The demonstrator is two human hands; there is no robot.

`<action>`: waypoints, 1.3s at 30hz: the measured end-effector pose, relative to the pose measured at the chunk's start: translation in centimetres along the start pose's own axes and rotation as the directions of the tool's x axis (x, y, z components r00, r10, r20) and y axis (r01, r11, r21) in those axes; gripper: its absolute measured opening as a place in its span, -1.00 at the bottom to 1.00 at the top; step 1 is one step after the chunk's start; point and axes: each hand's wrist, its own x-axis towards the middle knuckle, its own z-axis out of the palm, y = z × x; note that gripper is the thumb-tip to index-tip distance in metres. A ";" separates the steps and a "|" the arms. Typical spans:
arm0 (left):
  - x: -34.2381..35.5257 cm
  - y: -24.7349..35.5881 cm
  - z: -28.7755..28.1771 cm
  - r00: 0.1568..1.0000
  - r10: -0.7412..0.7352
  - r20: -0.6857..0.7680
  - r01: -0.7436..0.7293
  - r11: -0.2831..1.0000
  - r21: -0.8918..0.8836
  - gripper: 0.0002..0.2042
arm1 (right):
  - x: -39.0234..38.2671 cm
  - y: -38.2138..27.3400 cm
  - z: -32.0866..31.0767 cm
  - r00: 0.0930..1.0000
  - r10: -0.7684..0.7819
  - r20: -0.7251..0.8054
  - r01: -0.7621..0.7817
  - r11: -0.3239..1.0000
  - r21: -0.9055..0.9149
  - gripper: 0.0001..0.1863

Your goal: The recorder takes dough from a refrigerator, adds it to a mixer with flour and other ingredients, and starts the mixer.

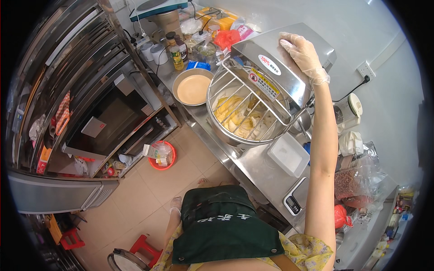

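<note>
My right hand (pixel 304 56), in a thin clear glove, rests flat on top of the steel head of a dough mixer (pixel 271 67). Below the head, the mixer's steel bowl (pixel 226 135) holds pale yellow dough behind a wire guard (pixel 246 108). My left hand (pixel 175 205), also gloved, hangs down by my side next to my dark green apron (pixel 221 226), holding nothing.
A steel counter (pixel 257 171) carries a white rectangular tub (pixel 289 155), a small digital scale (pixel 296 198), a round pan of beige batter (pixel 193 88), bottles and bags. A large oven rack (pixel 90 104) stands left. A red basin (pixel 162 156) and red stool (pixel 144 247) sit on the tiled floor.
</note>
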 end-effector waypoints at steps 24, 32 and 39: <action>0.1 0.0 0.1 0.999 0.023 0.027 -0.025 0.997 0.074 -0.67 | 0.0 -0.1 -0.1 1.000 0.029 -0.001 -0.029 1.000 -0.005 -0.67; -0.1 0.5 -0.3 1.000 0.007 0.023 -0.008 0.999 0.052 -0.63 | -0.1 0.0 0.0 1.000 0.024 -0.005 -0.024 1.000 0.003 -0.66; 0.2 0.2 0.0 1.000 0.010 0.016 -0.011 0.999 0.032 -0.61 | -0.1 -0.1 -0.1 1.000 0.028 -0.004 -0.028 1.000 0.007 -0.66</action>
